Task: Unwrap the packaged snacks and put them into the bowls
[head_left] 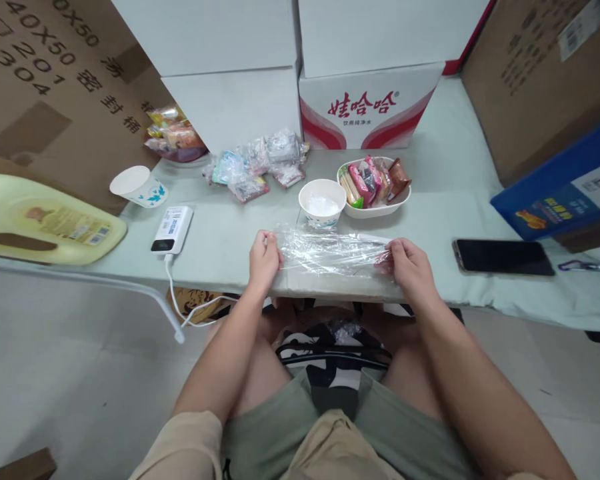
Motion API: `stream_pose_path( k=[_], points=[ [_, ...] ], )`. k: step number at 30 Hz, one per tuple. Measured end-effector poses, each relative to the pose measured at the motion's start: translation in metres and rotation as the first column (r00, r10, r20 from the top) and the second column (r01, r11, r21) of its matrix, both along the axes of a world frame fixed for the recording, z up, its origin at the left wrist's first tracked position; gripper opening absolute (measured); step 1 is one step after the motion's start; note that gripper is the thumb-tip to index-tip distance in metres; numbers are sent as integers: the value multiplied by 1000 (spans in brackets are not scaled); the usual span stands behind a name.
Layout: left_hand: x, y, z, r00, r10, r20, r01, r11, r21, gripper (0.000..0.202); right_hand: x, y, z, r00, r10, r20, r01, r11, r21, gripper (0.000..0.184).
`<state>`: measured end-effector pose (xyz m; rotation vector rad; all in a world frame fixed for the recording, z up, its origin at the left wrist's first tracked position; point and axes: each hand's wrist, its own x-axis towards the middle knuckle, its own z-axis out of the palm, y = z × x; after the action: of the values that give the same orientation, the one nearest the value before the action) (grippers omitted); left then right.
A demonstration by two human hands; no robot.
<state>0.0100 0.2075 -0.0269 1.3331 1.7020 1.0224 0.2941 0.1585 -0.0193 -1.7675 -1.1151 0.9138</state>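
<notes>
A sheet of clear plastic film [325,253] is stretched between my two hands, just above the near edge of the table. My left hand [265,259] pinches its left end, and my right hand [410,261] grips the right end. A pale straight strip shows along the film's upper edge near the right hand; its kind is unclear. Just beyond the film stands a paper cup [323,215] with something whitish inside. Beside the cup, a white oval bowl [380,212] holds several packaged snacks [375,180].
Film-wrapped packets [260,163] lie before white cartons [370,110]. On the left are a tilted paper cup [139,187], a power bank [172,230] with a cable, and a yellow jug [55,220]. A phone [503,257] and a blue box [560,180] are at right.
</notes>
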Motion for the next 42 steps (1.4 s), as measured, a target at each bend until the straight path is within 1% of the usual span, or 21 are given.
stream_pose_path(
  k=[1, 3, 6, 9, 12, 14, 19, 24, 26, 27, 29, 30, 31, 32, 34, 35, 36, 38, 39, 40, 42],
  points=[
    [1, -1, -1, 999, -6, -54, 5, 1000, -24, 27, 0, 1, -2, 1000, -8, 27, 9, 999, -41, 35],
    [4, -3, -2, 988, -22, -156, 15, 999, -48, 25, 0, 1, -4, 988, -6, 156, 16, 998, -63, 32],
    [8, -4, -2, 956, -40, -292, 29, 999, -42, 24, 4, -4, -5, 923, 26, 385, 2, 997, -73, 27],
    [10, -3, 0, 915, -52, -401, 37, 998, -45, 25, 8, -12, -2, 859, 87, 505, -5, 987, -162, 29],
    [11, -1, 3, 877, -56, -478, 33, 998, -56, 27, 7, -17, 1, 795, 151, 587, 3, 967, -254, 36],
    [11, 2, 5, 846, -53, -530, 25, 998, -61, 28, 4, -18, 3, 752, 192, 630, -11, 960, -279, 40],
    [10, 11, 4, 794, -31, -607, 14, 999, -32, 26, -2, -17, 3, 664, 276, 695, -124, 957, -262, 44],
    [12, 23, -1, 785, -20, -619, 129, 983, 133, 23, -5, -19, -4, 595, 290, 749, -242, 954, -176, 57],
    [13, 28, -3, 799, -86, -595, 204, 970, 132, 29, -4, -25, -5, 553, 361, 751, -317, 925, -211, 62],
    [12, 31, -4, 806, -138, -575, 247, 962, 115, 34, -3, -28, -5, 528, 421, 737, -371, 896, -246, 64],
    [11, 34, -6, 815, -232, -531, 323, 942, 85, 39, 2, -35, -2, 479, 547, 687, -489, 816, -309, 67],
    [10, 36, -7, 821, -266, -505, 352, 933, 81, 40, 4, -38, 1, 466, 586, 663, -534, 783, -318, 66],
    [9, 36, -8, 831, -292, -474, 372, 925, 82, 41, 5, -39, 3, 471, 598, 648, -560, 771, -304, 64],
    [9, 36, -9, 842, -314, -438, 387, 918, 86, 43, 5, -38, 5, 499, 583, 640, -567, 779, -267, 61],
    [8, 32, -8, 861, -376, -343, 429, 899, 91, 43, 0, -30, 6, 602, 496, 625, -536, 832, -144, 60],
    [8, 29, -7, 865, -417, -280, 458, 883, 101, 43, -6, -25, 5, 650, 447, 614, -513, 855, -80, 64],
    [8, 26, -6, 864, -457, -213, 486, 866, 117, 41, -12, -18, 4, 685, 414, 600, -500, 866, -26, 69],
    [7, 19, -2, 850, -522, -72, 526, 837, 150, 38, -26, -5, 0, 708, 426, 564, -530, 848, 24, 77],
    [5, 16, 1, 840, -542, -1, 535, 829, 159, 37, -32, 0, -2, 709, 456, 538, -554, 832, 24, 71],
    [2, 15, 3, 829, -554, 71, 538, 827, 163, 38, -37, 4, -3, 714, 490, 501, -573, 820, 14, 57],
    [-5, 15, 7, 794, -562, 231, 537, 827, 166, 50, -43, 10, -4, 754, 531, 387, -576, 818, 1, 24]
  ],
)
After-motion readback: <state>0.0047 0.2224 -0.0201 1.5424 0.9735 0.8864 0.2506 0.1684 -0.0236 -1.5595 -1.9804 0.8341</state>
